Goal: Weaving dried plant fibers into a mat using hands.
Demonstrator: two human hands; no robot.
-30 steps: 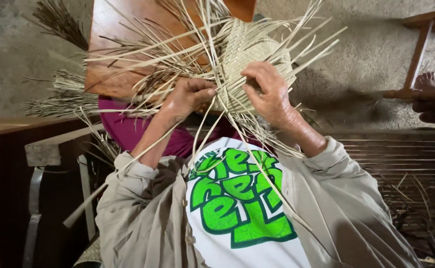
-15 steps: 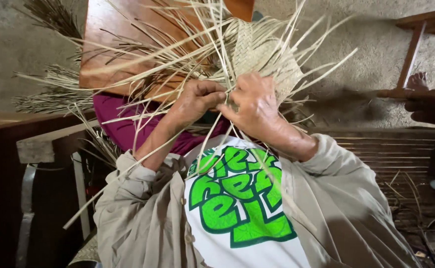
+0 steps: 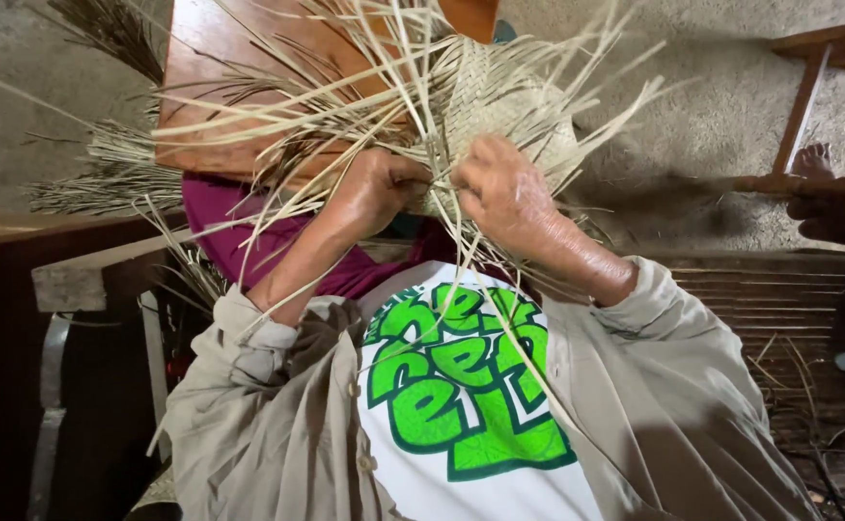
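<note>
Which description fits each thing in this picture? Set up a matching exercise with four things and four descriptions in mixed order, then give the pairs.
Things:
1. left hand
2. woven piece
3. board
4. shirt print

Descriptions:
A. green on white
B. reddish brown wood, behind the strips
C. pale, with loose strips sticking out
D. gripping strips beside the right hand

Pairs: 1-D, 2-C, 3-B, 4-A

Brown wooden board (image 3: 239, 87) upper left, dry straw bundle (image 3: 104, 174) on grey concrete floor (image 3: 712, 87), wooden chair frame (image 3: 808, 106) right, another person's foot (image 3: 813, 159) on it.
</note>
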